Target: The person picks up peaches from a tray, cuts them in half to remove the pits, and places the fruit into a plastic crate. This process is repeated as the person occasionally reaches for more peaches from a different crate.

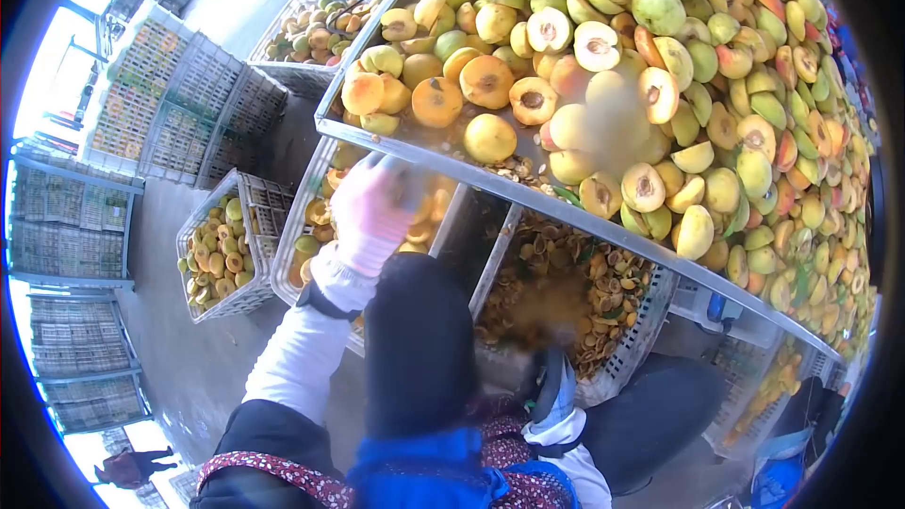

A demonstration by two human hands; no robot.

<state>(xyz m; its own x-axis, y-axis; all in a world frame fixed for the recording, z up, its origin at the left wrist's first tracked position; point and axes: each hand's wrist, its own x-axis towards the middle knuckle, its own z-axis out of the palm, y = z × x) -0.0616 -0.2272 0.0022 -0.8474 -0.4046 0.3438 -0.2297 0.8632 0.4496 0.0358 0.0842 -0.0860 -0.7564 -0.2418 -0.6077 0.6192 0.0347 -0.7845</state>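
My left hand (372, 203), in a pale pinkish glove with a white sleeve, hangs over a crate of yellow peach halves (438, 203) just below the table's metal edge. Its fingers are smeared, and what they may hold does not show. Low in the middle, my right hand (549, 385) is a dark, blurred shape above a white sleeve, by the near side of a crate of brown-orange scraps (603, 297). A blurred orange-brown patch (547, 311) lies over those scraps. Cut peaches (485, 82), some with pits showing, are heaped on the table above both hands.
The table's metal rim (566, 217) runs slantwise across the view. A crate of peaches (222, 254) stands on the floor at left, another crate (316, 28) behind it. Stacked crates (170, 99) rise farther left. A person (132, 467) is at lower left.
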